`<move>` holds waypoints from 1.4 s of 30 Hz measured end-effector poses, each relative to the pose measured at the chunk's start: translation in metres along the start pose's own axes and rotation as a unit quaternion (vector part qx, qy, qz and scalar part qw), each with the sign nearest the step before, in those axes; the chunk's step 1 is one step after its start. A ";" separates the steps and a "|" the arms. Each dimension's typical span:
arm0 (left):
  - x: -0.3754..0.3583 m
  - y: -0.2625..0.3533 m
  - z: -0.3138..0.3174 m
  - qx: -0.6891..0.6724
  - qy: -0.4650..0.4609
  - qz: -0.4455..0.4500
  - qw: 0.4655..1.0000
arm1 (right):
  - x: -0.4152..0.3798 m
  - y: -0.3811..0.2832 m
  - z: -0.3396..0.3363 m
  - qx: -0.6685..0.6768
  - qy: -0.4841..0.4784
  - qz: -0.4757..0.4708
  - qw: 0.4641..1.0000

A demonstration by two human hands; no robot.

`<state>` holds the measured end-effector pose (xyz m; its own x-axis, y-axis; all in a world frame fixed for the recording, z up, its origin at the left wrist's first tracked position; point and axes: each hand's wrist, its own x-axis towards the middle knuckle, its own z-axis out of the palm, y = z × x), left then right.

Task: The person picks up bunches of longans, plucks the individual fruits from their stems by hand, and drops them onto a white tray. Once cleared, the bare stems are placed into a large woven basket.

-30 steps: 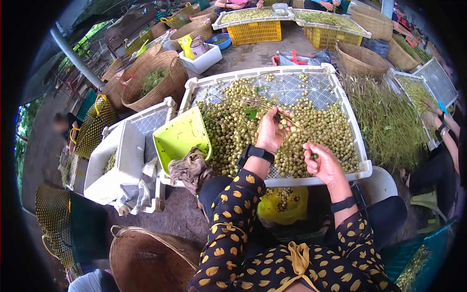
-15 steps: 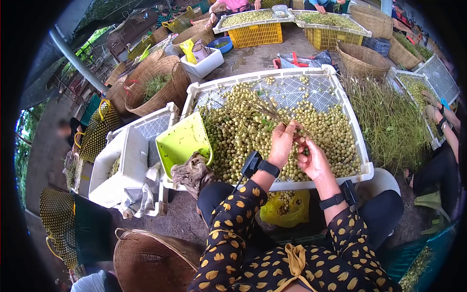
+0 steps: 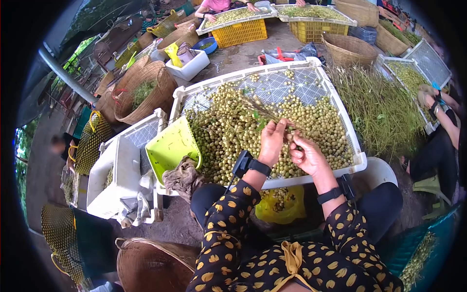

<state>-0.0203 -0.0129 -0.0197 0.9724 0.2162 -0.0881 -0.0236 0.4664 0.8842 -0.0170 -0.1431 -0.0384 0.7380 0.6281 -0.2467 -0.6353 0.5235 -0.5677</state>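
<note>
My left hand [image 3: 273,142] is closed on a bunch of thin brown stems [image 3: 254,106], which points away to the upper left with a few green leaves. Close beside it on the right, my right hand [image 3: 310,155] has thumb and fingers pinched together near the stem ends. What lies between those fingertips is too small to make out. Both hands are above a white mesh tray [image 3: 359,161] spread with round yellow-green fruits [image 3: 224,141]. Loose stems lie among the fruits on the left side.
A lime-green scoop bin [image 3: 170,141] and a brown cloth [image 3: 184,176] rest at the tray's left corner. Cut stems [image 3: 377,114] are heaped to the right. A yellow bag [image 3: 292,207] hangs under the front edge. Wicker baskets [image 3: 168,90] stand left; other people sit at trays beyond.
The whole view has shifted, so the tray and hands sit slightly farther left and up. The gap between my hands is a little wider; the left still grips the stems.
</note>
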 end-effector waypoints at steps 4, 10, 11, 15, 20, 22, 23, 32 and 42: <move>0.002 -0.009 -0.004 -0.010 -0.038 -0.008 0.999 | -0.010 -0.004 0.008 -0.098 0.037 -0.008 0.994; -0.001 -0.019 0.015 0.011 -0.030 -0.014 0.999 | -0.041 -0.031 0.004 -0.284 0.104 -0.085 0.949; 0.001 -0.017 0.017 -0.022 -0.026 -0.012 0.999 | -0.047 -0.037 -0.004 -0.324 0.130 -0.129 0.928; 0.008 0.002 0.007 -0.006 -0.046 -0.016 0.999 | -0.079 -0.082 -0.038 -0.562 0.326 -0.300 0.699; 0.010 0.007 0.004 0.059 -0.071 0.011 0.996 | -0.130 -0.129 -0.124 -0.744 0.442 -0.350 0.359; 0.012 0.008 0.001 0.101 -0.080 0.021 0.991 | -0.135 -0.114 -0.097 -0.784 0.497 -0.286 0.238; 0.010 0.009 0.001 0.121 -0.068 0.022 0.990 | -0.131 -0.106 -0.079 -0.797 0.519 -0.254 0.175; 0.009 0.020 -0.002 0.095 -0.078 0.027 0.992 | -0.015 -0.061 -0.001 -0.588 0.082 -0.236 0.769; 0.022 0.035 -0.028 0.137 -0.025 0.087 0.986 | 0.040 -0.058 0.038 -0.620 0.016 -0.205 0.757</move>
<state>-0.0059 0.0322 -0.0039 0.9693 0.2275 0.0930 -0.1347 0.1751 0.9753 0.0403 -0.1266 0.0140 0.8335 0.5340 0.1419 0.3360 -0.2860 -0.8974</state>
